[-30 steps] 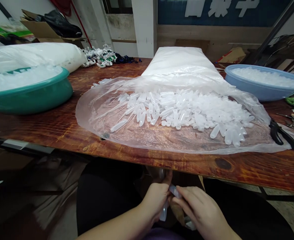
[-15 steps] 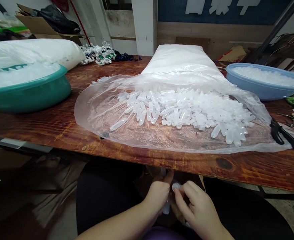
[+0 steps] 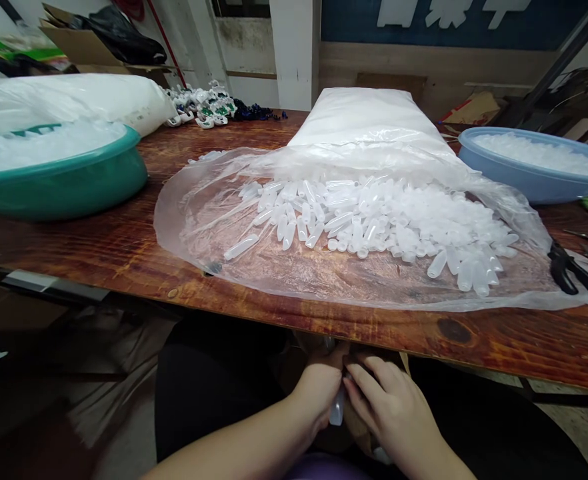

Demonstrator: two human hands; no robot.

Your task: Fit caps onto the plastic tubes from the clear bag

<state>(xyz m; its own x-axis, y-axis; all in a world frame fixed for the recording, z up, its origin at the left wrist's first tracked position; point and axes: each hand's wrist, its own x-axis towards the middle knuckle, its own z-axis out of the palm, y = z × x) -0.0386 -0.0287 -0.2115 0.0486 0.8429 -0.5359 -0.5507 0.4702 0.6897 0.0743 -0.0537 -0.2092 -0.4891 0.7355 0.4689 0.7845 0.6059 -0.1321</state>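
Below the table edge, over my lap, my left hand [image 3: 323,381] is closed round a translucent plastic tube [image 3: 337,408], whose lower end sticks out under the palm. My right hand [image 3: 387,393] comes in from the right, fingers bent and fingertips meeting the left hand beside the tube. Whatever is between the right fingertips is hidden. On the table in front, many similar translucent tubes [image 3: 359,220] lie heaped at the mouth of a large clear plastic bag [image 3: 354,113], some standing on end, others lying flat.
A green basin [image 3: 74,187] of white translucent pieces stands at left, a blue basin [image 3: 514,177] of them at right. Black-handled pliers [image 3: 571,273] rest on the bag's right edge. White and green parts [image 3: 209,110] are piled at the back. The table edge [image 3: 294,327] overhangs my hands.
My right hand has moved left and up against my left hand. The round whitish end seen in its fingertips is now hidden. The view has shifted slightly.
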